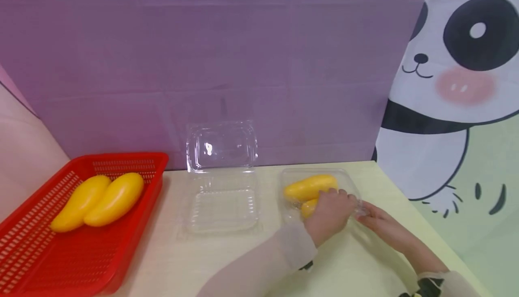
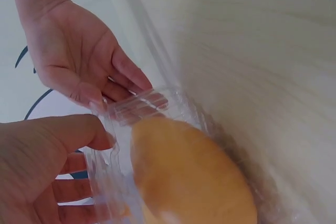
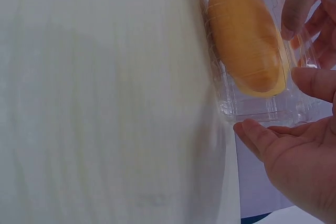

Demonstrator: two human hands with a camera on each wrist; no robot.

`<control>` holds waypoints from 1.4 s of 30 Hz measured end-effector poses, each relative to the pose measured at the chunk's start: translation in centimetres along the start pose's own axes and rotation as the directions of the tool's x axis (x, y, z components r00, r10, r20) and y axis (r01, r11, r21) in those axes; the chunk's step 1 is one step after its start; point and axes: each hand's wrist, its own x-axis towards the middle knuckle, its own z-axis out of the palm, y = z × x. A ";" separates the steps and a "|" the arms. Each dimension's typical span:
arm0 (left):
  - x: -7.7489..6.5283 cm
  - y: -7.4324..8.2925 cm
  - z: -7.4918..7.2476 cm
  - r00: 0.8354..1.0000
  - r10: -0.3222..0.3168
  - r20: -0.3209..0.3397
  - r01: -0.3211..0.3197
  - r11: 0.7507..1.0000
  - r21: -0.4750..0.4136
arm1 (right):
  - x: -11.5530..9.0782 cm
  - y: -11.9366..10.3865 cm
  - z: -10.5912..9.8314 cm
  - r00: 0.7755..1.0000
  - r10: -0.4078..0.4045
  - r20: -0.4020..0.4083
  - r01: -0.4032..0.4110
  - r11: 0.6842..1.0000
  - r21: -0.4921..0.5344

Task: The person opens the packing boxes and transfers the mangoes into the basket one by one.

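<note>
A clear plastic clamshell box (image 1: 348, 180) holds two yellow mangoes (image 1: 310, 187) on the right of the table. My left hand (image 1: 330, 213) reaches over its near side; in the left wrist view the thumb and fingers pinch the box's rim (image 2: 107, 169). At the near right corner my right hand (image 1: 385, 228) grips the plastic, with its thumb on the rim and its fingers against the side, as the right wrist view shows. Clear plastic covers the mangoes there. In the head view my left hand hides part of the nearer mango.
Left of the box stands a second clear clamshell (image 1: 225, 211), its lid (image 1: 222, 148) raised against the purple backdrop (image 1: 219, 53). At far left a red basket (image 1: 139, 225) holds two more mangoes (image 1: 115, 200). The table's right edge lies close to my right hand.
</note>
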 end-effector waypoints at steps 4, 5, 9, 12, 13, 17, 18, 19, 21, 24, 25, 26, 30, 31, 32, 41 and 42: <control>0.0 0.4 -0.1 0.999 0.023 -0.044 -0.017 0.992 0.124 | 0.1 0.0 0.0 0.999 -0.029 0.016 0.028 1.000 0.012; 0.0 0.5 0.0 0.998 0.035 -0.054 -0.027 0.988 0.151 | 0.1 0.0 -0.1 0.999 -0.036 0.015 0.036 0.999 0.014; 0.1 0.7 -0.1 0.996 0.077 -0.046 -0.066 0.976 0.207 | 0.1 0.1 -0.2 0.998 -0.055 0.014 0.055 0.998 0.007; 0.2 0.9 -0.1 0.996 0.094 0.009 -0.093 0.966 0.240 | 0.0 -0.1 -0.3 0.999 -0.054 0.008 0.054 0.999 -0.001; 0.2 0.9 -0.1 0.995 0.098 0.035 -0.104 0.963 0.249 | 0.0 -0.1 -0.3 0.998 -0.057 0.011 0.057 0.998 0.000; 0.2 0.9 -0.2 0.992 0.110 0.060 -0.122 0.952 0.280 | 0.0 -0.2 -0.4 0.997 -0.080 0.022 0.079 0.997 0.008; 0.2 0.9 -0.2 0.992 0.115 0.052 -0.125 0.952 0.278 | 0.0 -0.2 -0.4 0.995 -0.091 0.030 0.090 0.996 0.017; 0.2 0.8 -0.3 0.992 0.120 0.044 -0.128 0.953 0.273 | 0.0 -0.2 -0.4 0.995 -0.099 0.034 0.098 0.995 0.022; 0.3 0.7 -0.4 0.991 0.132 0.026 -0.135 0.957 0.259 | -0.1 -0.1 -0.4 0.994 -0.101 0.033 0.100 0.995 0.026; 0.3 0.4 -0.6 0.988 0.150 0.034 -0.154 0.962 0.225 | -0.2 0.1 -0.4 0.995 -0.096 0.017 0.096 0.995 0.012; 0.2 0.4 -0.6 0.988 0.148 0.038 -0.153 0.965 0.214 | -0.2 0.1 -0.3 0.995 -0.095 0.015 0.095 0.995 0.010; 0.2 0.3 -0.6 0.989 0.143 0.045 -0.149 0.968 0.200 | -0.3 0.2 -0.3 0.996 -0.089 0.014 0.089 0.996 0.010; -0.1 -0.1 -0.4 0.994 0.109 0.032 -0.112 0.983 0.147 | -0.3 0.2 -0.2 0.998 -0.060 0.016 0.060 0.998 -0.009; -0.2 -0.2 -0.4 0.995 0.099 0.016 -0.101 0.985 0.138 | -0.3 0.1 -0.2 0.999 -0.047 0.014 0.047 0.999 -0.019; -0.2 -0.3 -0.3 0.995 0.094 0.011 -0.095 0.988 0.124 | -0.3 0.1 -0.1 0.999 -0.032 0.010 0.032 0.999 -0.033; -0.5 -1.0 -0.6 0.999 0.048 0.011 -0.048 0.999 -0.019 | -0.4 -0.2 0.0 1.000 0.018 0.018 -0.018 0.999 -0.043; -0.5 -1.1 -0.6 0.999 0.045 0.005 -0.044 0.999 -0.022 | -0.4 -0.2 0.0 1.000 0.018 0.019 -0.017 0.999 -0.038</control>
